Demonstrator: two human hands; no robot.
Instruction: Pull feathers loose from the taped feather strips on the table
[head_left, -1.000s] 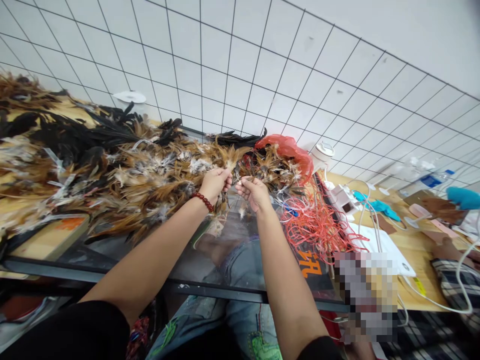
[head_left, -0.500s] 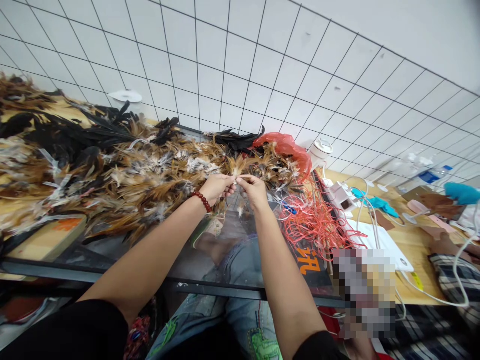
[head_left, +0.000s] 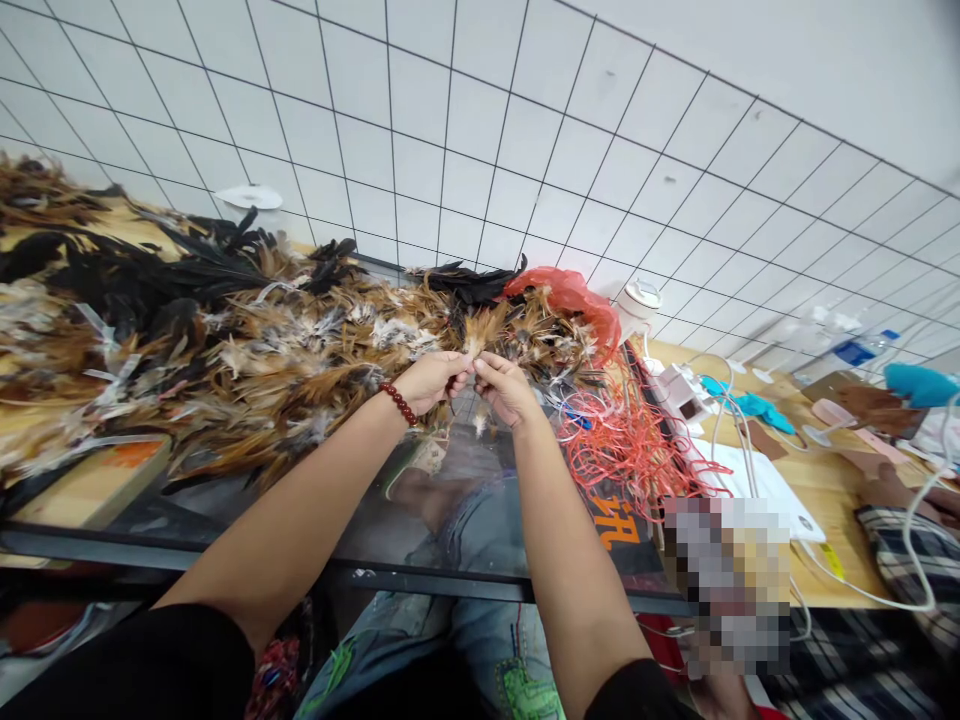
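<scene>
My left hand (head_left: pixel 431 378), with a red bead bracelet (head_left: pixel 400 403) on the wrist, and my right hand (head_left: pixel 504 385) meet over a glass tabletop (head_left: pixel 420 520). Both pinch a small bunch of brown feathers (head_left: pixel 478 333) that stands up between the fingertips. Behind the hands spreads a big heap of brown, black and white feathers (head_left: pixel 225 340). A tangle of thin red ties (head_left: pixel 630 445) lies just right of my right hand.
A red plastic bag (head_left: pixel 574 295) sits at the heap's right end, beside a white lidded cup (head_left: pixel 639 303). White cables, a white device (head_left: pixel 757 480) and teal items (head_left: pixel 754 408) cover the wooden table to the right. Another person's sleeve (head_left: pixel 911 555) shows at far right.
My hands have drawn closer together and lifted slightly, and the small feather bunch now stands upright between the fingertips. The heap has not moved.
</scene>
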